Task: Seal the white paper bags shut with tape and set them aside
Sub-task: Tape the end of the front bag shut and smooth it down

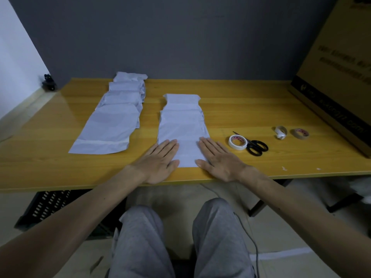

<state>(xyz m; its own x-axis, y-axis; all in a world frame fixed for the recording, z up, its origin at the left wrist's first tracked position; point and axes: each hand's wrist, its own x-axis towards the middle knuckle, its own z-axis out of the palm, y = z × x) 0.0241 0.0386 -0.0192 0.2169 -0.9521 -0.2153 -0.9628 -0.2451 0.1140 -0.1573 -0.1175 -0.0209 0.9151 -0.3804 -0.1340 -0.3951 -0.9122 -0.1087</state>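
Observation:
Two rows of white paper bags lie on the wooden table (241, 97). The left row (118, 117) holds several overlapping bags; the nearest one shows a strip of tape across its lower end. The middle row (182, 125) runs toward me. My left hand (158, 161) lies flat, palm down, on the near left corner of its front bag. My right hand (218, 159) lies flat on the near right corner. Both hands hold nothing. A white tape roll (238, 142) sits just right of my right hand.
Black-handled scissors (256, 147) lie against the tape roll. Further right are a nearly spent roll core (279, 132) and a brown tape roll (301, 134). A large cardboard box (337, 77) fills the table's right end. A grey wall stands behind.

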